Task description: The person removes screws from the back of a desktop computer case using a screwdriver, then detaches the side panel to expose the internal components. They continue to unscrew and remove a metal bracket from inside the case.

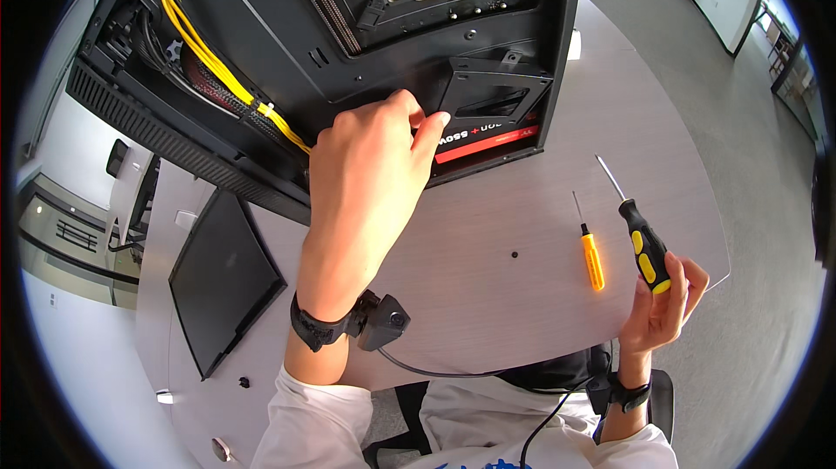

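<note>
A black open computer case lies on the table, its inside showing. My left hand reaches into it with curled fingers. The thumb tip is at the left edge of a black metal drive bracket; whatever the fingers hold, if anything, is hidden. Under the bracket shows part of a power supply with a red stripe. My right hand grips the handle end of a black and yellow screwdriver, its shaft pointing up and left. A smaller orange-handled screwdriver lies beside it on the table.
A bundle of yellow cables runs along the case's left side. One small dark screw-like piece is on the table. To the left lies a black panel, with a small black part near its lower corner.
</note>
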The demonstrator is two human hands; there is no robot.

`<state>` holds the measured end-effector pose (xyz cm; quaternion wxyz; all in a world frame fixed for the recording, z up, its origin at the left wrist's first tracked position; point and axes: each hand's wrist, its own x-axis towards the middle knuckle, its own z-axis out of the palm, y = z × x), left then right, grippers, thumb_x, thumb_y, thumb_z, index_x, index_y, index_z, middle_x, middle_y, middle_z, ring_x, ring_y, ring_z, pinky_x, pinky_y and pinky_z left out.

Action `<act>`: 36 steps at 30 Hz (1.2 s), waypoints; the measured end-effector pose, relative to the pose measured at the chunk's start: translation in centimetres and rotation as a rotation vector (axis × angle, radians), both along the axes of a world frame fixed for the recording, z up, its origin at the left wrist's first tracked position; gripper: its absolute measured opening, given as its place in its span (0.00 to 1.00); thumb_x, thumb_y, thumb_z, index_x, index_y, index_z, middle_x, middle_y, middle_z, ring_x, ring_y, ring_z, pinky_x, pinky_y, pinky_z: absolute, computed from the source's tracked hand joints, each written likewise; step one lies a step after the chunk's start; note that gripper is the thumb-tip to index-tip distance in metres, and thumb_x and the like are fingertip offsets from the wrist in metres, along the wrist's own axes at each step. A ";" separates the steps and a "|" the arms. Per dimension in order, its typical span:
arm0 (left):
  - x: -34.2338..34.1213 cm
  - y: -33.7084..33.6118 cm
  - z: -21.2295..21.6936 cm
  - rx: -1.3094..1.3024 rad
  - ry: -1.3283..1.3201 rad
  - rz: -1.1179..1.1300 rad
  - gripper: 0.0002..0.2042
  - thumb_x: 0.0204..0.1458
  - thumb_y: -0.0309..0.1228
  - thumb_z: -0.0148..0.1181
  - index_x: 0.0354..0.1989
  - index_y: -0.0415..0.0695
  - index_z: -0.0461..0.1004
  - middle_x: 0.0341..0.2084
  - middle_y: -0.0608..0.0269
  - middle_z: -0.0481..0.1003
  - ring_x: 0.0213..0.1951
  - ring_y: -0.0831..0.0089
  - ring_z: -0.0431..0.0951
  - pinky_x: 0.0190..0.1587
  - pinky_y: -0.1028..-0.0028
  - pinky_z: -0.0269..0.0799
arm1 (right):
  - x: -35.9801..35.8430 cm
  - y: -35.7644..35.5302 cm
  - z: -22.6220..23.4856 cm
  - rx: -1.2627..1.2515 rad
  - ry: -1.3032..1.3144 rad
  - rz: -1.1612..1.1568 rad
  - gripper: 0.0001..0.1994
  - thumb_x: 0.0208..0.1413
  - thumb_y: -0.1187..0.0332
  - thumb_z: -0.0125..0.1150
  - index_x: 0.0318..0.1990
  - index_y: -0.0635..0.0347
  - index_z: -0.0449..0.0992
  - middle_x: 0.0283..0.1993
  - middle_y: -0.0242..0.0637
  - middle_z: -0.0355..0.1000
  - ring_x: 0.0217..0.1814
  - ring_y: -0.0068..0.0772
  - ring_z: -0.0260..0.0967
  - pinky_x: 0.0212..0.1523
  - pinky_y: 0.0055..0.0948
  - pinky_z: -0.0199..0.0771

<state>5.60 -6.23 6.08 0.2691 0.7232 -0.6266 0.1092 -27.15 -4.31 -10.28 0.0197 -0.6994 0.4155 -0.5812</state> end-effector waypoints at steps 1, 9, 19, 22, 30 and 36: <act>0.0 -0.1 -0.1 0.021 0.005 0.015 0.13 0.60 0.36 0.68 0.35 0.36 0.82 0.19 0.53 0.79 0.20 0.60 0.80 0.27 0.67 0.72 | 0.0 0.0 0.0 0.000 -0.001 0.003 0.25 0.51 0.80 0.64 0.61 0.68 0.78 0.55 0.49 0.66 0.49 0.38 0.70 0.49 0.34 0.73; -0.3 -0.5 -0.5 -0.030 0.015 0.017 0.11 0.59 0.35 0.70 0.37 0.39 0.80 0.18 0.56 0.79 0.19 0.61 0.79 0.25 0.68 0.71 | -0.1 -0.1 -0.1 -0.002 -0.028 0.029 0.26 0.51 0.80 0.65 0.61 0.70 0.77 0.55 0.50 0.66 0.49 0.38 0.70 0.48 0.34 0.73; 0.0 -1.0 -0.9 -0.056 0.109 -0.030 0.09 0.61 0.30 0.67 0.35 0.38 0.76 0.21 0.56 0.82 0.24 0.68 0.85 0.28 0.73 0.76 | 0.2 -0.4 0.1 0.020 -0.035 0.027 0.25 0.51 0.81 0.65 0.60 0.68 0.78 0.54 0.48 0.66 0.50 0.38 0.69 0.50 0.36 0.73; 0.0 -0.7 -0.2 0.012 0.173 -0.017 0.09 0.63 0.30 0.66 0.35 0.36 0.75 0.22 0.56 0.83 0.27 0.70 0.87 0.31 0.75 0.77 | 0.3 -0.5 0.3 0.034 -0.048 0.036 0.25 0.51 0.81 0.65 0.60 0.68 0.79 0.53 0.48 0.66 0.51 0.38 0.69 0.51 0.36 0.73; -0.4 1.2 1.7 0.155 0.245 -0.133 0.08 0.62 0.27 0.65 0.35 0.35 0.75 0.23 0.55 0.83 0.29 0.72 0.87 0.32 0.75 0.77 | 1.3 -1.2 1.2 0.135 -0.032 -0.023 0.24 0.52 0.85 0.66 0.58 0.61 0.81 0.53 0.42 0.68 0.52 0.37 0.72 0.53 0.35 0.76; -1.3 2.4 1.9 0.251 0.166 -0.251 0.06 0.59 0.26 0.67 0.36 0.35 0.78 0.21 0.56 0.81 0.24 0.70 0.84 0.29 0.74 0.74 | 2.3 -2.1 1.8 0.341 -0.069 -0.040 0.23 0.52 0.88 0.64 0.55 0.55 0.82 0.55 0.40 0.70 0.57 0.39 0.74 0.55 0.36 0.78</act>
